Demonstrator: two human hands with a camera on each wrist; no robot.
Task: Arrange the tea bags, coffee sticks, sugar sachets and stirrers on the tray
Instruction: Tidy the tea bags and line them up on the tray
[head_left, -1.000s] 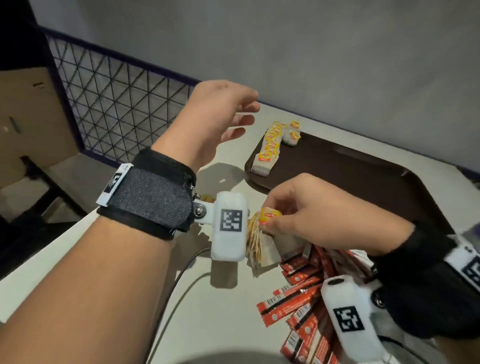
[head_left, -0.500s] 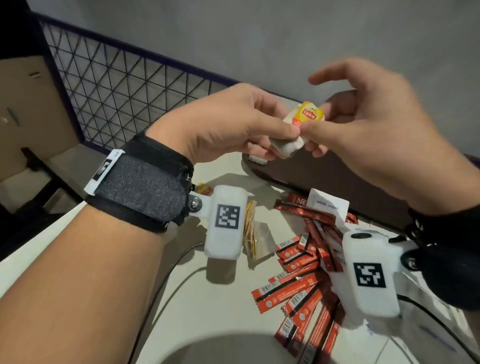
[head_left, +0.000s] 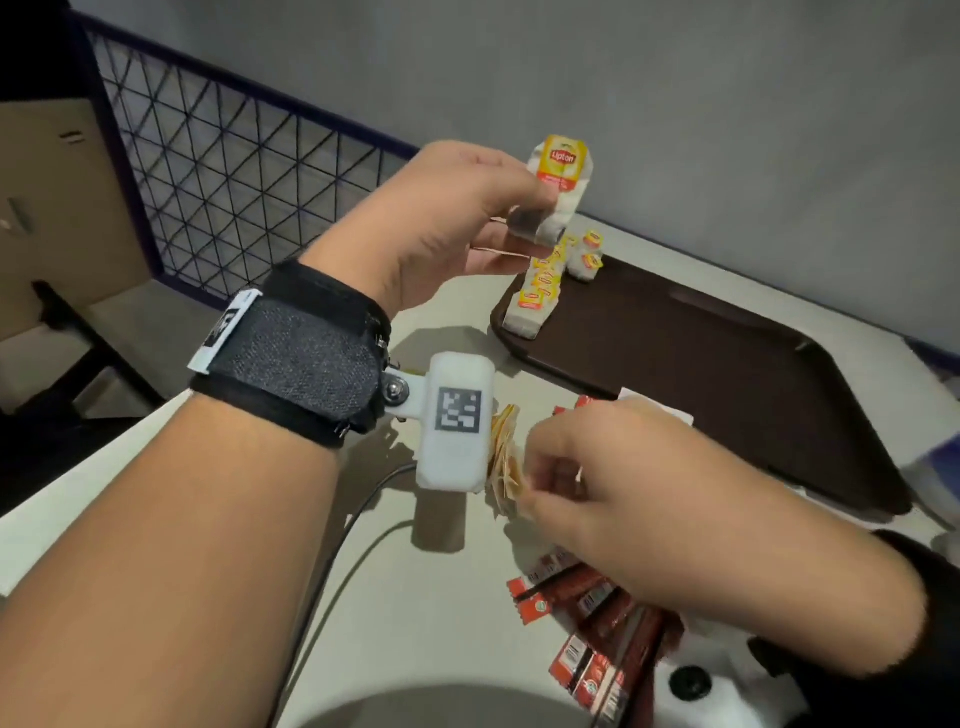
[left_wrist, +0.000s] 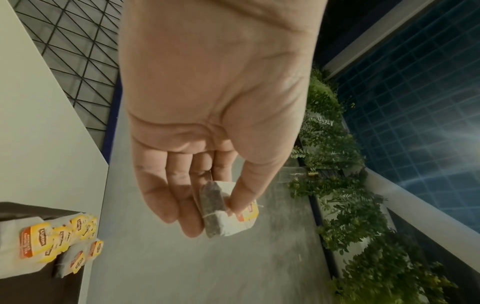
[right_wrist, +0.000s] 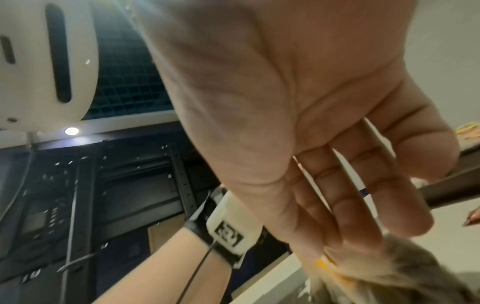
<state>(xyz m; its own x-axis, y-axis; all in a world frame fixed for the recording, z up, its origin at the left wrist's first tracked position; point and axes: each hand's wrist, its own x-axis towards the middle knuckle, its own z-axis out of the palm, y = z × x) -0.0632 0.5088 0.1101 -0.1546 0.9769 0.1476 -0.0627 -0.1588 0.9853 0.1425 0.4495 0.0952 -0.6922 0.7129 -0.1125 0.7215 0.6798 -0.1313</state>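
Left hand pinches yellow-tagged white paper tea bag, upper centre. Right hand, fingers curled, at loose tea bag pile; grip unclear. Dark brown plastic tray: one tea bag row only. Red coffee sticks on surface, lower right, pending.

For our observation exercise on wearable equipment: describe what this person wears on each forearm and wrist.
Left wrist: a wide black-and-grey fabric strap with a white tag, carrying a white rounded plastic camera module bearing a black square code marker; a dark thin cable trails below. Right forearm: a black sleeve and a similar white module.

Upright yellow-tagged tea bag above tray's tea-bag row
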